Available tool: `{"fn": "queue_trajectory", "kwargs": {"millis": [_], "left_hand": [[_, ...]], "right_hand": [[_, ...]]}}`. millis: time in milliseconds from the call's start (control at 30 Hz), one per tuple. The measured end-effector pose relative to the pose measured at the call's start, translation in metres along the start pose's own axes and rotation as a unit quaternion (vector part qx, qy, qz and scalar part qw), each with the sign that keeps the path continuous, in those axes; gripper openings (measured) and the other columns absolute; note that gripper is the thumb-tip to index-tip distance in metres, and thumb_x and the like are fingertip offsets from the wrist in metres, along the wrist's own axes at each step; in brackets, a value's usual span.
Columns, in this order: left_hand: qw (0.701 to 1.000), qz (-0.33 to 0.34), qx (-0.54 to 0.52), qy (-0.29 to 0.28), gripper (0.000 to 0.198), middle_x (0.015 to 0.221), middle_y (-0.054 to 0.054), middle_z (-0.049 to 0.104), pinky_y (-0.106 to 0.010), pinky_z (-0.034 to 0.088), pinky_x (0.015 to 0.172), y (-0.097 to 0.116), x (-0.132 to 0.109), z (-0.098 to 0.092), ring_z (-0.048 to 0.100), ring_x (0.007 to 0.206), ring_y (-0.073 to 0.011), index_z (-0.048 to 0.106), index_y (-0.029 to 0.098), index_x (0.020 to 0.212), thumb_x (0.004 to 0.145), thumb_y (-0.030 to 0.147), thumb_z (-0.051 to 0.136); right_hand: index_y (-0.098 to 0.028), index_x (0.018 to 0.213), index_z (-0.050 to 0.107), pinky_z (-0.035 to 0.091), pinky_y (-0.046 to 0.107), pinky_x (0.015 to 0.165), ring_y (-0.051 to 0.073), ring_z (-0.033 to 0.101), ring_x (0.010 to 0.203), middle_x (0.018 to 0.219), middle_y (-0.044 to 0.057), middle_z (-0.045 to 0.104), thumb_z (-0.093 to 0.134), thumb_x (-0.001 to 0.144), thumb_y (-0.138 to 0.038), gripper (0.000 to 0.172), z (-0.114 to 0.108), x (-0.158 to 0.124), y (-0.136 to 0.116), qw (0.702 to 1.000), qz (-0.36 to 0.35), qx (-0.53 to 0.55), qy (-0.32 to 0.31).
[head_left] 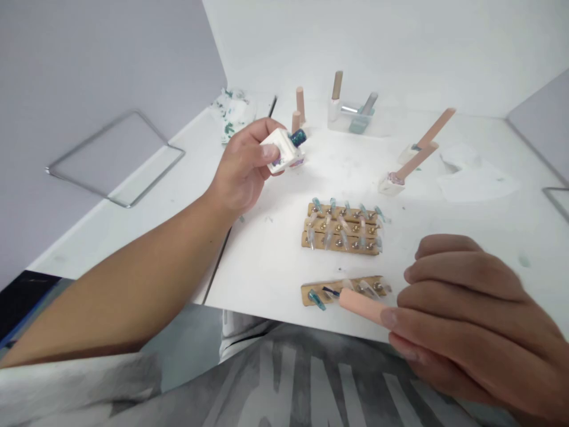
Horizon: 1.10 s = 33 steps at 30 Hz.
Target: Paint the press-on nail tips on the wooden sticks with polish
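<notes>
My left hand is closed round a small white nail polish bottle with a dark teal neck, held tilted above the white table. My right hand grips a peach-coloured brush cap, its brush tip touching a false nail on the near wooden strip. Behind it lie three more wooden strips side by side, carrying several clear and teal false nails.
Two white bottles with long peach caps lie at the right. More peach-capped bottles and a clear holder stand at the back. A stained tissue lies back left, a white tissue at the right, a wire frame on the left.
</notes>
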<state>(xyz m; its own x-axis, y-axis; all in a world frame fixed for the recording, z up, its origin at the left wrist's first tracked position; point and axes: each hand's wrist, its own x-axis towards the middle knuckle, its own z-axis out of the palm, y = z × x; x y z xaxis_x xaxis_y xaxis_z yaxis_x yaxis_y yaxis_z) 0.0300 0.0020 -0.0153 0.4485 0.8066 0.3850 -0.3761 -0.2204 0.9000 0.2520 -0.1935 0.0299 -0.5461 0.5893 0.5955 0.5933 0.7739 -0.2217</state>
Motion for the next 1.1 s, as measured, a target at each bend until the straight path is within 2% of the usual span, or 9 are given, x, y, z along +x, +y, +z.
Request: {"fn": "queue_trajectory", "kwargs": {"millis": [33, 133, 267, 367, 433, 533, 633, 933, 1100], "left_hand": [[1.000, -0.006, 0.005, 0.006, 0.034, 0.068, -0.001, 0.059, -0.027, 0.037, 0.051, 0.000, 0.000, 0.000, 0.049, 0.058, -0.0129, 0.066, 0.021, 0.076, 0.056, 0.043, 0.084], [0.997, 0.037, -0.005, 0.065, 0.033, 0.070, -0.001, 0.060, -0.027, 0.040, 0.052, 0.006, -0.001, 0.003, 0.050, 0.059, -0.0124, 0.066, 0.019, 0.079, 0.064, 0.045, 0.080], [0.993, 0.047, 0.001, 0.111, 0.034, 0.068, -0.001, 0.060, -0.024, 0.043, 0.051, 0.030, -0.021, 0.009, 0.052, 0.058, -0.0115, 0.065, 0.019, 0.081, 0.066, 0.044, 0.081], [0.989, 0.025, 0.036, 0.141, 0.039, 0.075, -0.001, 0.066, -0.024, 0.046, 0.052, 0.042, -0.057, 0.011, 0.051, 0.054, -0.0094, 0.066, 0.021, 0.089, 0.065, 0.045, 0.085], [0.985, -0.016, 0.069, 0.155, 0.038, 0.077, -0.001, 0.067, -0.025, 0.049, 0.056, 0.045, -0.089, 0.014, 0.057, 0.058, -0.0115, 0.065, 0.022, 0.091, 0.066, 0.044, 0.084], [0.981, -0.052, 0.108, 0.150, 0.030, 0.083, -0.003, 0.070, -0.028, 0.053, 0.067, 0.043, -0.134, 0.021, 0.063, 0.067, -0.0149, 0.068, 0.021, 0.094, 0.070, 0.032, 0.084], [0.977, -0.077, 0.145, 0.134, 0.028, 0.085, -0.005, 0.071, -0.028, 0.052, 0.068, 0.041, -0.160, 0.027, 0.064, 0.072, -0.0176, 0.069, 0.020, 0.096, 0.071, 0.027, 0.083], [0.972, -0.073, 0.218, 0.053, 0.030, 0.092, -0.007, 0.068, -0.031, 0.050, 0.078, 0.032, -0.163, 0.032, 0.061, 0.084, -0.0212, 0.070, 0.021, 0.100, 0.073, 0.026, 0.081], [0.974, -0.063, 0.217, 0.018, 0.029, 0.092, -0.008, 0.067, -0.032, 0.049, 0.076, 0.030, -0.163, 0.030, 0.061, 0.083, -0.0216, 0.068, 0.022, 0.103, 0.076, 0.028, 0.077]], "right_hand": [[-0.018, 0.085, 0.066, 0.052, 0.041, 0.073, 0.020, 0.055, 0.072, 0.063, 0.003, 0.066, 0.066, 0.083, -0.015, 0.004, 0.000, -0.001, 0.003, 0.999, -0.044, -0.001, 0.018], [-0.013, 0.089, 0.064, 0.048, 0.039, 0.069, 0.019, 0.051, 0.073, 0.067, 0.006, 0.064, 0.060, 0.082, -0.010, 0.008, 0.002, 0.000, 0.012, 0.995, -0.087, 0.012, 0.037], [-0.017, 0.091, 0.060, 0.048, 0.034, 0.064, 0.016, 0.048, 0.065, 0.064, 0.001, 0.061, 0.058, 0.082, -0.009, 0.012, 0.004, 0.004, 0.022, 0.993, -0.081, 0.050, 0.072], [-0.021, 0.093, 0.060, 0.051, 0.034, 0.063, 0.015, 0.050, 0.058, 0.063, -0.001, 0.061, 0.060, 0.082, -0.011, 0.015, 0.002, 0.003, 0.029, 0.989, -0.092, 0.054, 0.103], [-0.022, 0.095, 0.060, 0.051, 0.033, 0.063, 0.016, 0.053, 0.063, 0.063, 0.000, 0.061, 0.061, 0.081, -0.010, 0.018, 0.001, 0.001, 0.032, 0.988, -0.084, 0.057, 0.118], [-0.021, 0.097, 0.062, 0.050, 0.032, 0.060, 0.018, 0.054, 0.069, 0.064, 0.001, 0.060, 0.061, 0.081, -0.010, 0.019, 0.004, -0.001, 0.034, 0.983, -0.062, 0.088, 0.146], [-0.022, 0.097, 0.064, 0.047, 0.030, 0.057, 0.017, 0.053, 0.068, 0.066, 0.000, 0.058, 0.060, 0.083, -0.011, 0.019, 0.010, -0.002, 0.034, 0.975, -0.038, 0.142, 0.164], [-0.024, 0.101, 0.068, 0.051, 0.031, 0.066, 0.016, 0.060, 0.076, 0.079, 0.002, 0.061, 0.064, 0.088, -0.017, 0.015, 0.031, -0.008, 0.035, 0.950, 0.084, 0.250, 0.168], [-0.023, 0.102, 0.067, 0.052, 0.030, 0.064, 0.016, 0.060, 0.078, 0.077, 0.002, 0.063, 0.064, 0.088, -0.016, 0.017, 0.036, -0.005, 0.029, 0.956, 0.070, 0.239, 0.157]]}}
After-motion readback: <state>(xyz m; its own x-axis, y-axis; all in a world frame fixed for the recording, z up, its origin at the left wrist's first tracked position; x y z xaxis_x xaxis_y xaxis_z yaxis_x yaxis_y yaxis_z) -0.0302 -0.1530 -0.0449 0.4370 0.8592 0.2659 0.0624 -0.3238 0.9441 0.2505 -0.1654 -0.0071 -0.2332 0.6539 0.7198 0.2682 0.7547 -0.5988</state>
